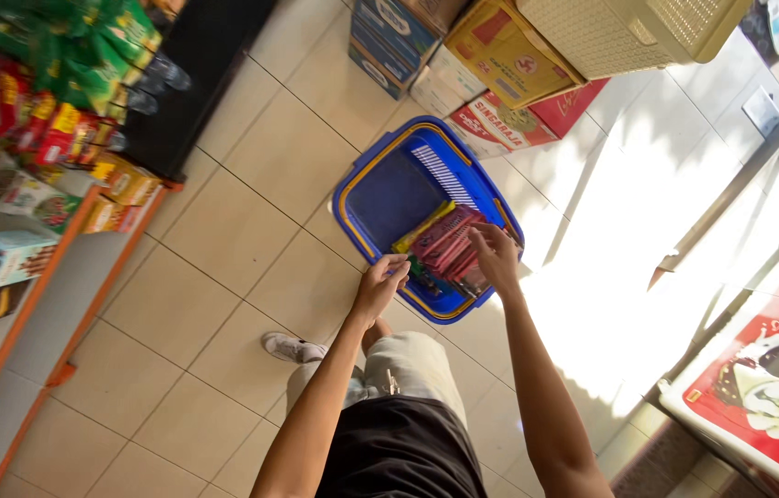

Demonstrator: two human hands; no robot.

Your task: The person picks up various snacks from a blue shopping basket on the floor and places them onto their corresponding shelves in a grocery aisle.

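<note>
A blue shopping basket (389, 198) with yellow trim sits on the tiled floor in front of me. Red and maroon snack packets (445, 242) and a yellow one lie in its near end. My right hand (497, 258) reaches into the basket and rests on the red packets; whether its fingers are closed on one I cannot tell. My left hand (380, 286) is curled at the basket's near rim, touching or gripping the edge by the packets.
Shelves with packaged goods (48, 111) run along the left. Cardboard boxes (500, 55) and a cream plastic crate (620, 32) are stacked beyond the basket. A red chest freezer (767, 387) stands at the right. My legs and shoe (293, 348) are below.
</note>
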